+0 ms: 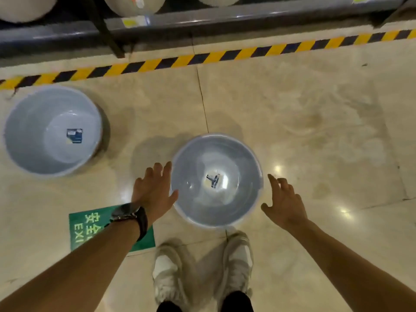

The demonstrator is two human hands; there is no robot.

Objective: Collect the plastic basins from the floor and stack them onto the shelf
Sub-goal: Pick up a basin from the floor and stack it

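A pale blue plastic basin (243, 199) sits upright on the floor just ahead of my feet, with a label at its bottom. My left hand (153, 190) is spread at its left rim, thumb touching or nearly touching the edge. My right hand (283, 203) hovers open just off its right rim, holding nothing. A second, larger blue basin (29, 136) stands on the floor at the far left, with a dark label inside. The dark shelf edge (202, 21) runs along the top, with pale basins (135, 3) on it.
A yellow-and-black hazard stripe (225, 55) runs across the floor in front of the shelf. A black shelf post (110, 37) comes down at upper left. A green exit sticker (90, 230) lies under my left forearm. My white shoes (202, 271) stand just behind the basin.
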